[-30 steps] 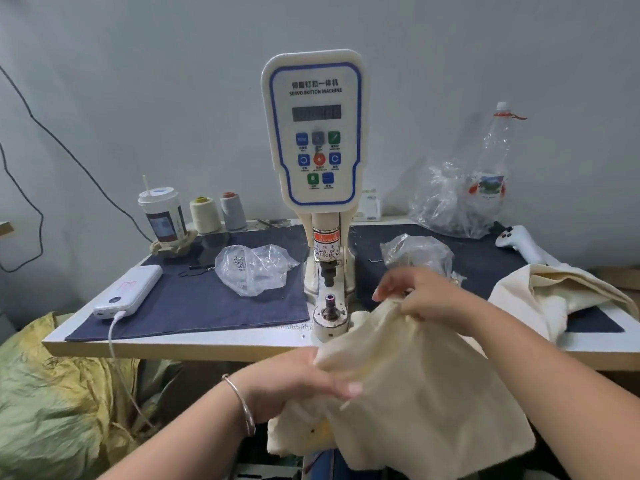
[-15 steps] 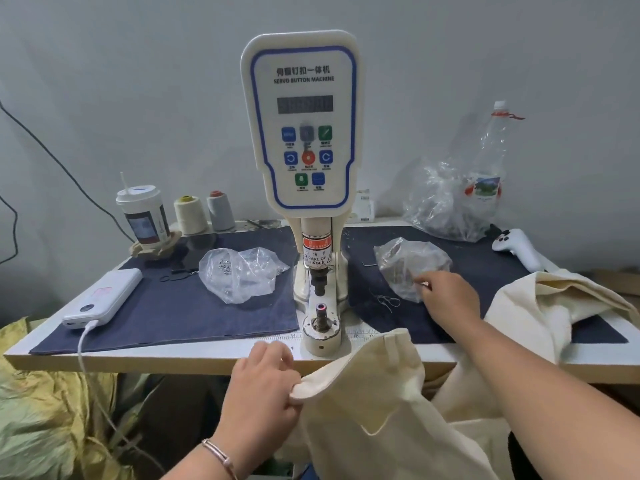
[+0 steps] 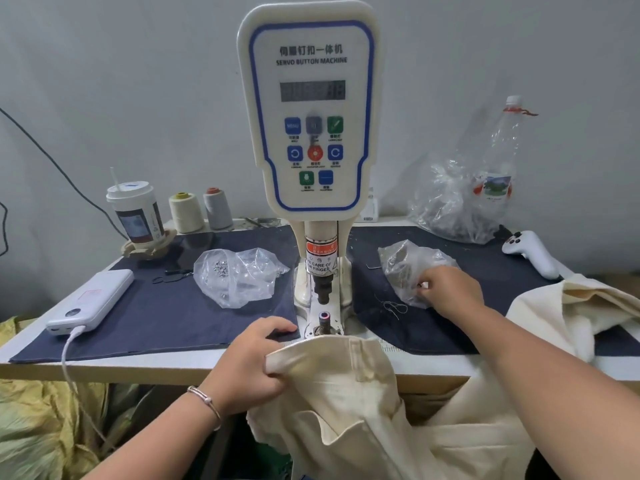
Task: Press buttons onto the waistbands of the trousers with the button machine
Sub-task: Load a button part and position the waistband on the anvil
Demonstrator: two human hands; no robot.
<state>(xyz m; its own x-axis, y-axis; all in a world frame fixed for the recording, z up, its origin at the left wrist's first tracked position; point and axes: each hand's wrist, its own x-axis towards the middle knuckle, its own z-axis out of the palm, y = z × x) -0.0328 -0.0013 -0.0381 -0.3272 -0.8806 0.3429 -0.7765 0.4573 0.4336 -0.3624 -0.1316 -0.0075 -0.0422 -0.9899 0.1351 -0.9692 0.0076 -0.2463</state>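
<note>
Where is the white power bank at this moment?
In the head view the power bank lies at the table's left edge on the dark cloth, left of the button machine and in front of the lidded cup, with a white cable plugged in.

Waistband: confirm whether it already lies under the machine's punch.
No: the waistband, gripped by the left hand, sits in front of the die.

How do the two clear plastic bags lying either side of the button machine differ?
The left bag lies untouched on the dark cloth, while the right bag has the right hand at it, fingers pinching at its edge. The left bag looks wider and flatter, with small shiny metal pieces showing inside; the right bag is more bunched up, its contents hard to make out. Both are crumpled, see-through and rest on dark cloth.
</note>
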